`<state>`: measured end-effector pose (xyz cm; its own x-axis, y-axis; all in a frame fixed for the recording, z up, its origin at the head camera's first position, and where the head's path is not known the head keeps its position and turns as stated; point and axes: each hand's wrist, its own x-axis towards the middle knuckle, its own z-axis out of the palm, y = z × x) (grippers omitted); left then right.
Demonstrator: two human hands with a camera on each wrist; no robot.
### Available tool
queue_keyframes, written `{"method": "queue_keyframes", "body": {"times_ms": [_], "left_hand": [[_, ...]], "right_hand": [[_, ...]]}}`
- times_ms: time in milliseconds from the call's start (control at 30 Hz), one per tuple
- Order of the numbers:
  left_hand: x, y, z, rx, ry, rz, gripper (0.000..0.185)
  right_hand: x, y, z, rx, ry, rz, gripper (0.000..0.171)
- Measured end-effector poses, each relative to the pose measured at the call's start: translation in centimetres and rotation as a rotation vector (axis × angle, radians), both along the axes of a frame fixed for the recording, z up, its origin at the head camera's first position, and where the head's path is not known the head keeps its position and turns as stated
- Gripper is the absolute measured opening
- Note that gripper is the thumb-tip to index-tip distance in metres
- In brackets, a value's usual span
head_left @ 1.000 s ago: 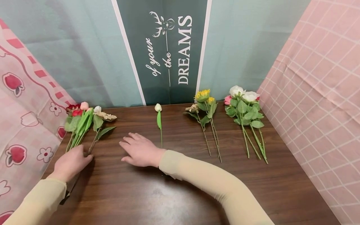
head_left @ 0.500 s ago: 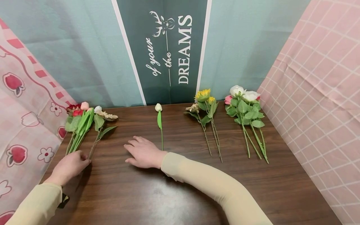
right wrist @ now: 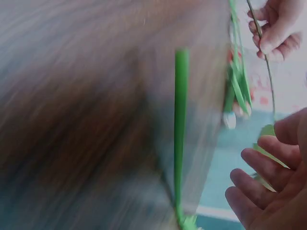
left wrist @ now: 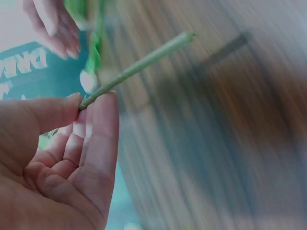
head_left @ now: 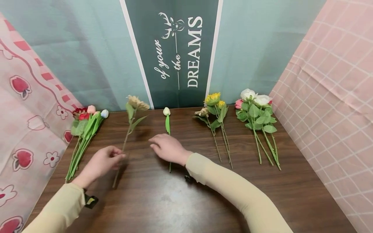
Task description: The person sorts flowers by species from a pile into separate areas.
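My left hand (head_left: pixel 116 157) pinches the thin stem of a beige dried-looking flower (head_left: pixel 137 103) between thumb and forefinger, lifting it tilted off the dark wooden table (head_left: pixel 175 200). The left wrist view shows that pinch on the stem (left wrist: pixel 144 64) by my left hand (left wrist: pixel 91 103). My right hand (head_left: pixel 154 144) hovers with relaxed fingers over a single white tulip (head_left: pixel 166 111) lying on the table, hiding the middle of its stem. The right wrist view shows the tulip stem (right wrist: pixel 181 120) beside my right hand (right wrist: pixel 261 177), which holds nothing.
A bunch of mixed flowers (head_left: pixel 84 129) lies at the table's left edge. Yellow sunflowers (head_left: pixel 214 103) and a bunch of white and pink roses (head_left: pixel 254 106) lie to the right. Patterned cloths hang at both sides, with a banner behind.
My left hand took the beige flower out of the left bunch and carried it right toward the white tulip. My right hand moved right and forward over the tulip's stem.
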<state>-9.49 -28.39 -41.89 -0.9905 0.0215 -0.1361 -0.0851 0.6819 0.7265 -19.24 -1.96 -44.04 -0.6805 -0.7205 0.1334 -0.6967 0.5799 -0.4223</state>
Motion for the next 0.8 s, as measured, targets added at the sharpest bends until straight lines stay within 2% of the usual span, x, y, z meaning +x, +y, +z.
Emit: {"method": "queue_keyframes", "body": {"times_ms": [100, 233, 333, 433, 600, 800], "left_hand": [[-1.2, 3.7, 0.3, 0.090, 0.043, -0.015, 0.026], [-2.8, 8.9, 0.1, 0.258, 0.068, -0.036, 0.022], [-3.8, 12.6, -0.2, 0.353, 0.059, -0.056, 0.018], [-4.4, 15.5, -0.5, 0.405, 0.047, -0.085, 0.015], [-4.9, 18.8, -1.0, 0.442, 0.042, -0.129, 0.013], [-5.4, 21.1, -1.6, 0.490, 0.035, -0.167, 0.015]], "right_hand": [[-1.0, 2.6, 0.2, -0.196, -0.163, -0.095, 0.033], [-1.9, 6.0, 0.6, -0.473, -0.410, -0.207, 0.030], [-2.4, 8.4, 1.1, -0.664, -0.577, -0.235, 0.030], [-2.5, 10.4, 1.5, -0.817, -0.714, -0.242, 0.031], [-2.4, 12.6, 1.7, -0.881, -0.765, -0.297, 0.031], [-2.3, 13.7, 1.5, -0.908, -0.792, -0.393, 0.029]]}}
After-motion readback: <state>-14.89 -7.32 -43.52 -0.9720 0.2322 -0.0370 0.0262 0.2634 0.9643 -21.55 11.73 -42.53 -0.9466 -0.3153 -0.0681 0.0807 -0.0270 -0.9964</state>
